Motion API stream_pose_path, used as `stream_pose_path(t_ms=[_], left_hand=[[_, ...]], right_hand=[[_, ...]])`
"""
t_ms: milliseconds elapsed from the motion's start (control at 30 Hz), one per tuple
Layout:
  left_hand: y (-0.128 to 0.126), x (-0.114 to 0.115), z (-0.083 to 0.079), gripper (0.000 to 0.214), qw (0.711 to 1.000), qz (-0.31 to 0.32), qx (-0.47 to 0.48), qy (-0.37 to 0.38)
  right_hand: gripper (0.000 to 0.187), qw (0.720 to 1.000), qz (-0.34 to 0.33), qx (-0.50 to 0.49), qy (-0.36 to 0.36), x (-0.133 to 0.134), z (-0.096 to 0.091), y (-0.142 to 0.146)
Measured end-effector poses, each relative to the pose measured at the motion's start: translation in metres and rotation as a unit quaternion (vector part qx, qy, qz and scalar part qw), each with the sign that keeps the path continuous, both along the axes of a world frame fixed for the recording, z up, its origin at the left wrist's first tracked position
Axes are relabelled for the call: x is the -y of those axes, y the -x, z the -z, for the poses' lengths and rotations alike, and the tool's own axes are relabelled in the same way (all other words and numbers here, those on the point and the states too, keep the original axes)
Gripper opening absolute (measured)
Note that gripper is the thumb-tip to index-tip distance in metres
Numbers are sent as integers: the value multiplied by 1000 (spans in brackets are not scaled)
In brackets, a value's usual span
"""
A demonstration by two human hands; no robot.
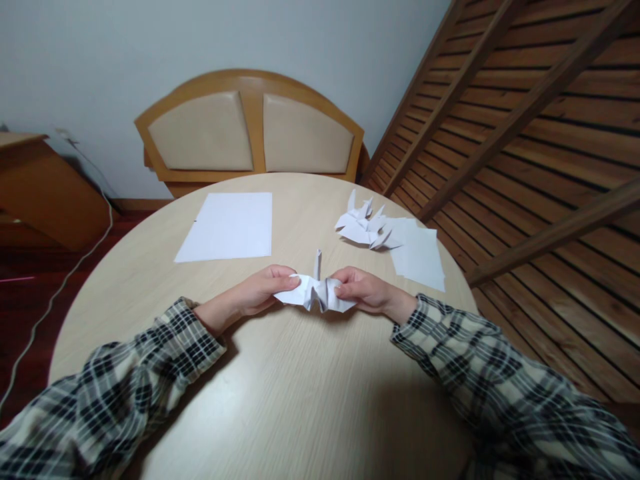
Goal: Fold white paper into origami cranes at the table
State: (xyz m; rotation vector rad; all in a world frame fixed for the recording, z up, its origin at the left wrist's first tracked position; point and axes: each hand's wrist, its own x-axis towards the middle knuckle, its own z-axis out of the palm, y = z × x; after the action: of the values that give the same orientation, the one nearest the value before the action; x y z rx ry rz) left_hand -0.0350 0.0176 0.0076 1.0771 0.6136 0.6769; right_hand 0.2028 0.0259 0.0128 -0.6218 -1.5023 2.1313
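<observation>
White folded-paper figures [357, 227] overlap pale paper sheets [421, 253] beyond the right hand [369, 292]; flat white rectangular paper [229, 227] lies left. Right hand and left hand [257, 291] pinch opposite sides of a white folded-paper piece [314, 291], mid-table. Round pale wood-grain table [280, 387]; arched tan wooden frame [258, 127] behind; brown slatted wooden panel [555, 148] right.

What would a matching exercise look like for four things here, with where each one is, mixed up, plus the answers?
Things:
1. Held folded paper
2. Large white paper
3. Folded paper figures
4. White cord

Places:
A. On the table, beyond the right hand
B. Off to the left of the table
C. Between the left hand and the right hand
D. On the table, beyond the left hand

Right pairs: 1-C, 2-D, 3-A, 4-B.
</observation>
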Motion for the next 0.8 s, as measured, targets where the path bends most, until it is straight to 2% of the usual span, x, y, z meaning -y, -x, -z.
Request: stream_pose_path(t_ms=[167,367,500,800], left_hand=[[-3,-1,1,30,997,-66,-4,-29],[-6,-3,0,40,991,-121,2,-55],[-5,-3,-2,40,992,-113,-10,-54],[-3,-2,0,35,997,-69,-16,-29]], right_hand=[[38,997,72,-31,1,0,3,6],[36,988,142,-54,0,0,6,11],[38,989,142,-33,12,0,4,8],[37,994,97,-38,23,0,1,5]])
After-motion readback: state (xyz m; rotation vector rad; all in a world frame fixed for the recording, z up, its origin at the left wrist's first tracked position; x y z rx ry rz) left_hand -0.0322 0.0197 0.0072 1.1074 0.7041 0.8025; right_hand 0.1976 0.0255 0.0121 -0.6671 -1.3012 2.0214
